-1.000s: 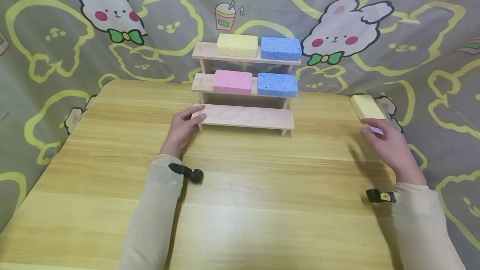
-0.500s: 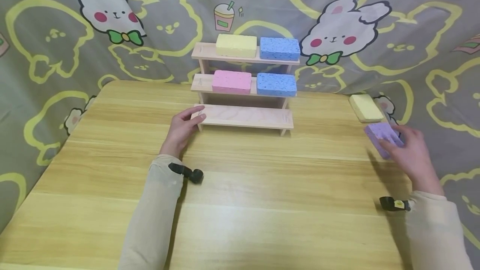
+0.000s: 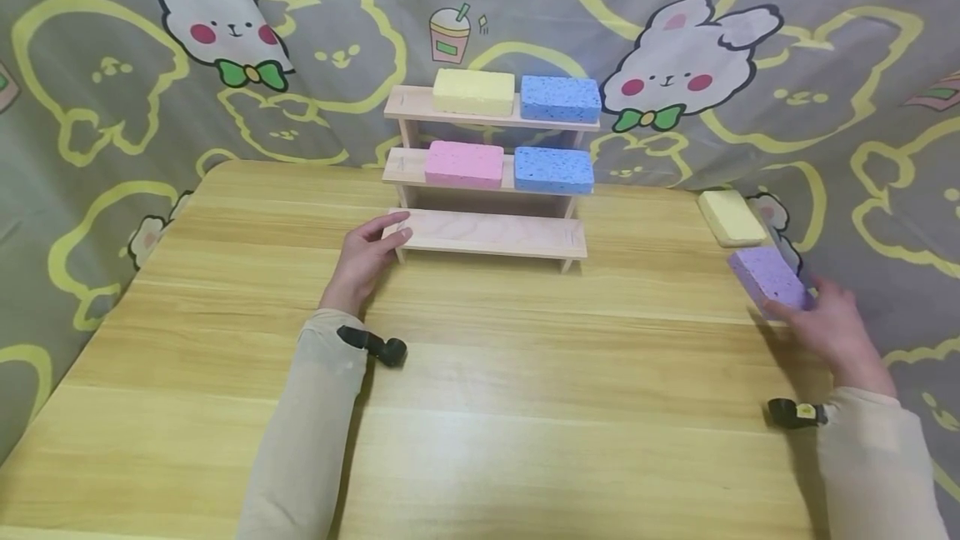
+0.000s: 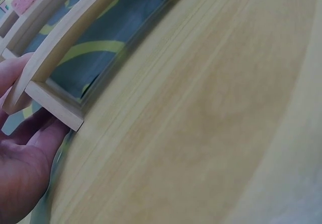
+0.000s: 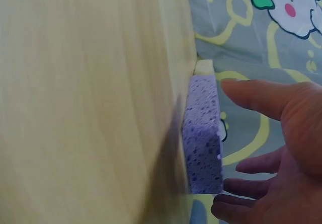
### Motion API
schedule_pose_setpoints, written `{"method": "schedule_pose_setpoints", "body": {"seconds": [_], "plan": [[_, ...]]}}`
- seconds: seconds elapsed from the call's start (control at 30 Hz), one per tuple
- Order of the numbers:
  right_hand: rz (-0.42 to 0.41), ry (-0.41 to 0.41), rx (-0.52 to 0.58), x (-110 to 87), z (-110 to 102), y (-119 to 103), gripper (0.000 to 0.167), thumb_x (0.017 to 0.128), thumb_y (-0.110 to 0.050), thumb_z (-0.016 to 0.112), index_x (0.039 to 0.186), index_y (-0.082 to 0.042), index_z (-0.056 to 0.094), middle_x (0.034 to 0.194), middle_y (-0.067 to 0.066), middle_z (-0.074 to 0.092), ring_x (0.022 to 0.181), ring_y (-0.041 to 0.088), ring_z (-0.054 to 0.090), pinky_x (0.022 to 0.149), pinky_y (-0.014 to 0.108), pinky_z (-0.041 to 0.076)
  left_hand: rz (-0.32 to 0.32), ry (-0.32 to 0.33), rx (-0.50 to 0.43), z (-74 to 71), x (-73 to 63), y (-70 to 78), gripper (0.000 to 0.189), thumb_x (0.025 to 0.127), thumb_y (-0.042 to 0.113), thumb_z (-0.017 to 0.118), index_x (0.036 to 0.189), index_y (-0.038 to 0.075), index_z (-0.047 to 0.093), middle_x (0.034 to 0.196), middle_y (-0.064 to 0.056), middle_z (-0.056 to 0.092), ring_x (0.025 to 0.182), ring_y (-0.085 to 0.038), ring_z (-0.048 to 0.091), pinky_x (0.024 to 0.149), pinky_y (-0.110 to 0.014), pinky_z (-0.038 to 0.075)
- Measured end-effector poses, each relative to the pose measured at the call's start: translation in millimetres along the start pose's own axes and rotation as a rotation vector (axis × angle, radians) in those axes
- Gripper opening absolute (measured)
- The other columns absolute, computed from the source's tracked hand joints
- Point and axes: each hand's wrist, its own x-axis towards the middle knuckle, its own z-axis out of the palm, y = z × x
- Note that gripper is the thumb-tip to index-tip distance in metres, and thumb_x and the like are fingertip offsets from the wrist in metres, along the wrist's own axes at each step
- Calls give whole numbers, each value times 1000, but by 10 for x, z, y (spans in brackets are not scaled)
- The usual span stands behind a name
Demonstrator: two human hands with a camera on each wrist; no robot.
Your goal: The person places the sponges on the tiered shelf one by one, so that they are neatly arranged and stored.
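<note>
The left hand [image 3: 362,265] is pinching the rack [image 3: 487,233] at its left end, likely steadying it — the right hand [image 3: 838,327], fingers loosely parted, is gripping nothing beside the purple sponge [image 3: 768,275].

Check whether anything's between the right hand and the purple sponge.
Nothing visible. The right hand is right at the near end of the purple sponge; the loose yellow sponge lies beyond it, on the far side, out of the way.
</note>
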Motion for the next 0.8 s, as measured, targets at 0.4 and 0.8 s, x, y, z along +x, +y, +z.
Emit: {"method": "schedule_pose_setpoints", "body": {"seconds": [0.4, 0.8], "plan": [[-26, -24, -94, 97, 4, 75, 91, 95, -42, 61, 134, 29, 20, 119, 50, 29, 107, 61, 29, 86, 74, 30, -22, 6, 13, 11, -7, 13, 43, 91, 9, 72, 131, 0, 60, 155, -2, 35, 126, -21, 49, 96, -28, 49], [-31, -8, -99, 47, -7, 55, 85, 96, -38, 60, 137, 26, 22, 124, 51, 27, 111, 62, 30, 89, 73, 30, -15, 3, 5, 4, 2, 7, 42, 91, 7, 72, 130, 0, 61, 156, -3, 34, 128, -21, 46, 97, -28, 49]]}}
